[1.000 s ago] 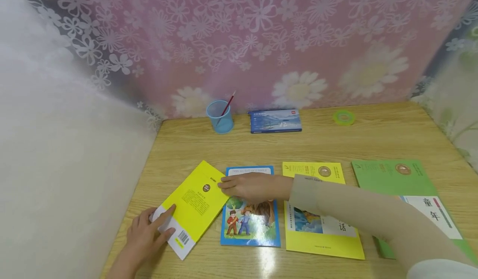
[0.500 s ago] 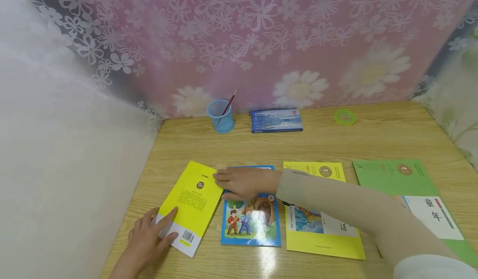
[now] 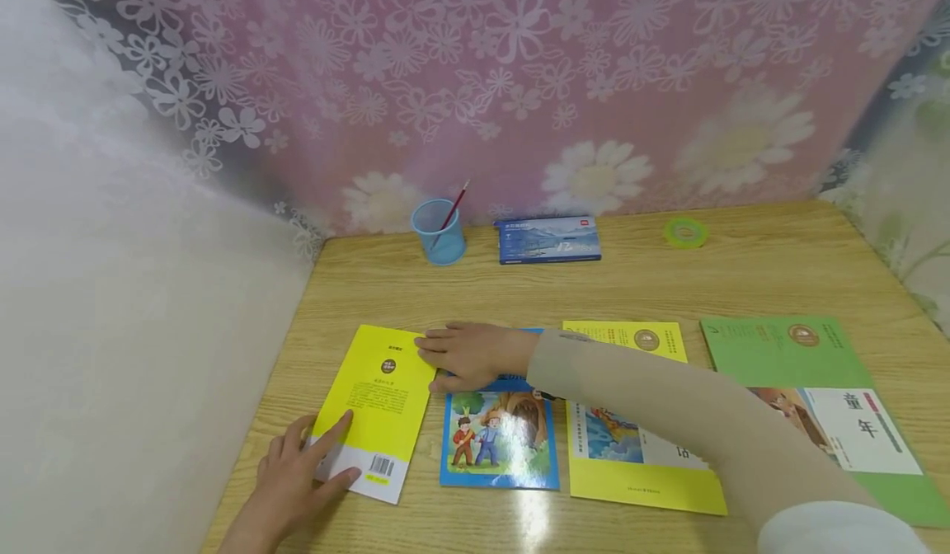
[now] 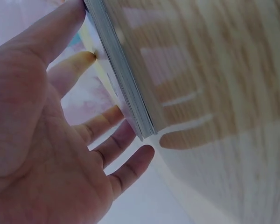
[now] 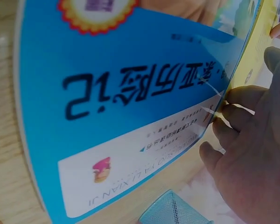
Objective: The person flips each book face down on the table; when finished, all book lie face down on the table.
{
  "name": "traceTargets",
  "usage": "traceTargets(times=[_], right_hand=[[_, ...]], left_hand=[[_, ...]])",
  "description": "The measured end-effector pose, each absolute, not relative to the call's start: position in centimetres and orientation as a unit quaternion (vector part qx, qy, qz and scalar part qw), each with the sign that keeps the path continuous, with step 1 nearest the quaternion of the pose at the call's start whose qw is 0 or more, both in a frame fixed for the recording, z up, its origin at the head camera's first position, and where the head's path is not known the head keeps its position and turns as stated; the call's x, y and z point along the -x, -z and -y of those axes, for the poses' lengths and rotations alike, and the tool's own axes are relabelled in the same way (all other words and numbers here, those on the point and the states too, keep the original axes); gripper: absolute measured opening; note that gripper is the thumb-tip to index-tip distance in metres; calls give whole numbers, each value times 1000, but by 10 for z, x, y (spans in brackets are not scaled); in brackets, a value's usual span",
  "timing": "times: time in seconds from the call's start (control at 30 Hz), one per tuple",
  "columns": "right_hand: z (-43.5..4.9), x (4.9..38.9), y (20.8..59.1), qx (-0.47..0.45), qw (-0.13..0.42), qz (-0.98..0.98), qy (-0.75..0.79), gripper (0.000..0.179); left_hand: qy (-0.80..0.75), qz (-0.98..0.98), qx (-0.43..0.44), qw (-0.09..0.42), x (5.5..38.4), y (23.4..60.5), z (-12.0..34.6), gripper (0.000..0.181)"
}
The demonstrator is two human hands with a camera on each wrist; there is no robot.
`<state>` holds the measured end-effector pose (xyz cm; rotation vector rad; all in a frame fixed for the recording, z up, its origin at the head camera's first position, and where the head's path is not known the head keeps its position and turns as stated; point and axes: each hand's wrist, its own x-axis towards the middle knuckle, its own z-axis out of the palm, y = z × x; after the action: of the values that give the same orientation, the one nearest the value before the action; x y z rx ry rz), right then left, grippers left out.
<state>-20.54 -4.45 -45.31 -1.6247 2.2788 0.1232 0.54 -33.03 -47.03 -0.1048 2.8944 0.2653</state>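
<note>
A yellow book [image 3: 386, 414] with a white lower band and barcode lies at the left of the row, slightly tilted. My left hand [image 3: 293, 471] touches its lower left, index finger extended over the cover. In the left wrist view the relaxed fingers of the left hand [image 4: 42, 130] lie along the book's page edge [image 4: 123, 77]. My right hand [image 3: 471, 356] reaches across with straight fingers at the book's upper right corner. Under that hand lies a blue picture book [image 3: 497, 447], its top partly hidden; its lettering fills the right wrist view.
Right of the blue book lie another yellow book [image 3: 638, 492], partly hidden by the right sleeve [image 3: 653, 401], and a green book [image 3: 772, 352]. Along the back stand a blue mesh cup [image 3: 443, 245] with a pencil, a blue flat box [image 3: 549, 241] and a green tape roll [image 3: 685, 232].
The left yellow book has turned from a strong slant to nearly straight, its top swinging left, apart from the blue book. My right hand has moved left with it; the left hand stays nearly in place.
</note>
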Motion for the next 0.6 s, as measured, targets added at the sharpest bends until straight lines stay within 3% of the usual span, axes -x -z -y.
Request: traceTargets(times=[0.6], right_hand=[[63,208,453,542,178,-820,-52,70]], left_hand=[[-62,-990,54,115,-9,466,317,93]])
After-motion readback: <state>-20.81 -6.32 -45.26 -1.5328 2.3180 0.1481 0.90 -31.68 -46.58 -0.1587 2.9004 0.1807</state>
